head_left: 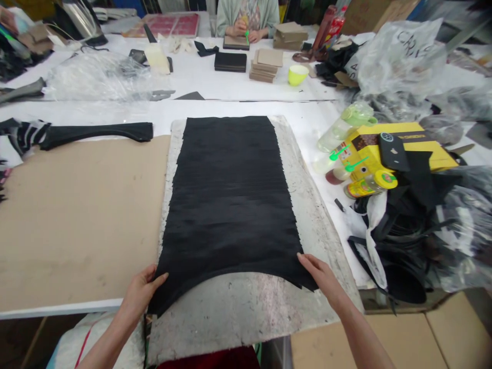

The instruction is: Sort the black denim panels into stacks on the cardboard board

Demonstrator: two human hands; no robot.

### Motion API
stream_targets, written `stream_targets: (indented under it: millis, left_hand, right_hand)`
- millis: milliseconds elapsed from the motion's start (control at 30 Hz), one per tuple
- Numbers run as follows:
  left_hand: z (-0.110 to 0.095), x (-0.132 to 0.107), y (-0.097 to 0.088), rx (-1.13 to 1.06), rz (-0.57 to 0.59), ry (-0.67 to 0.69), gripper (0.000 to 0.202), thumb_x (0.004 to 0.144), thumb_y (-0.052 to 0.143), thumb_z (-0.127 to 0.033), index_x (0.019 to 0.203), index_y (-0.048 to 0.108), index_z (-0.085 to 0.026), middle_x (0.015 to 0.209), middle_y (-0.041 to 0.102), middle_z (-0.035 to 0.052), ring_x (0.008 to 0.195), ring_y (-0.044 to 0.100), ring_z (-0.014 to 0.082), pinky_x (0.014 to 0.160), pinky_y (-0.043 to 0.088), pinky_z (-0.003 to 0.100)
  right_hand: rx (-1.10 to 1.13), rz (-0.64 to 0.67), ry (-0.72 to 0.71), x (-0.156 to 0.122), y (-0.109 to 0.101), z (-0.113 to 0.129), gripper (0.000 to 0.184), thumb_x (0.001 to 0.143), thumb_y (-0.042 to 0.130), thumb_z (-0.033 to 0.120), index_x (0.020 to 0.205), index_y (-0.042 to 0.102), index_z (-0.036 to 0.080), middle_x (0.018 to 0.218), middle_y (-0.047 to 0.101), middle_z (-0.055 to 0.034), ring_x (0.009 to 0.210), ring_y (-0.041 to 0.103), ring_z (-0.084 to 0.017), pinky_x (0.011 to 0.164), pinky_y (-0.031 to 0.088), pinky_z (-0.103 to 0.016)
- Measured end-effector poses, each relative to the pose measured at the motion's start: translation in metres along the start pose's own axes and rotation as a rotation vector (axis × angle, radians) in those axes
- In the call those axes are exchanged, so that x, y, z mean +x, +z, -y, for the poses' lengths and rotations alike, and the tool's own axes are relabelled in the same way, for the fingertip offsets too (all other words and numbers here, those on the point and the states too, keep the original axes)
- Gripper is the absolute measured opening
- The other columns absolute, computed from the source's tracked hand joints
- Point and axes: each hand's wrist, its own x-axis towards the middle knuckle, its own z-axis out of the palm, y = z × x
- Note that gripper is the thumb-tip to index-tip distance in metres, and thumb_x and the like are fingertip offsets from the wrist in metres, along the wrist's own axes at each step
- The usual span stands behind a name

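Observation:
Black sheet material point(230, 195) lies over the grey, stained board point(253, 307) in front of me. Its side edges are finely stepped, like several overlapped pieces, and its near edge curves inward. My left hand point(148, 284) grips the near left corner between thumb and fingers. At the near right corner, my right hand point(313, 266) pinches the edge, with the thumb on the outer side. The two corners hang slightly apart from the curved middle. Whether the corners touch the board I cannot tell.
Brown board point(84, 220) lies at left, with a long black piece point(100, 132) behind it. At right are a yellow box point(407, 138) carrying a phone point(394, 151), jars, a bottle point(346, 123) and black scraps. Across the table a person point(248, 23) works near cardboard stacks point(265, 64).

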Motion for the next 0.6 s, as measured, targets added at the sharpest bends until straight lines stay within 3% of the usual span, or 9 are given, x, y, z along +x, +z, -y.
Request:
stream_targets:
  millis: [133, 400, 600]
  left_hand:
    - [-0.001, 0.000, 0.001, 0.027, -0.012, -0.012, 0.060, 0.042, 0.081, -0.062, 0.077, 0.066, -0.016, 0.081, 0.074, 0.0080, 0.085, 0.068, 0.0286, 0.078, 0.054, 0.036]
    - [0.001, 0.006, 0.003, -0.001, -0.019, -0.021, 0.052, 0.047, 0.081, -0.052, 0.081, 0.067, -0.016, 0.084, 0.074, 0.0076, 0.089, 0.067, 0.0286, 0.079, 0.054, 0.036]
    - [-0.009, 0.000, 0.004, -0.087, -0.011, -0.035, 0.040, 0.051, 0.079, -0.042, 0.079, 0.066, -0.016, 0.080, 0.074, 0.0067, 0.082, 0.067, 0.0279, 0.079, 0.053, 0.038]
  right_hand:
    - [0.008, 0.047, 0.040, 0.001, -0.005, 0.007, 0.047, 0.073, 0.053, 0.068, 0.072, 0.054, 0.021, 0.063, 0.053, 0.0011, 0.064, 0.050, -0.017, 0.055, 0.036, -0.028]
    - [-0.334, -0.172, -0.083, 0.014, 0.010, -0.004, 0.036, 0.074, 0.051, 0.057, 0.064, 0.042, 0.024, 0.055, 0.045, 0.0035, 0.056, 0.044, -0.016, 0.057, 0.029, -0.030]
    - [-0.368, -0.188, -0.115, 0.010, 0.012, 0.001, 0.040, 0.077, 0.047, 0.062, 0.064, 0.038, 0.025, 0.053, 0.042, 0.0041, 0.054, 0.042, -0.016, 0.056, 0.029, -0.031]
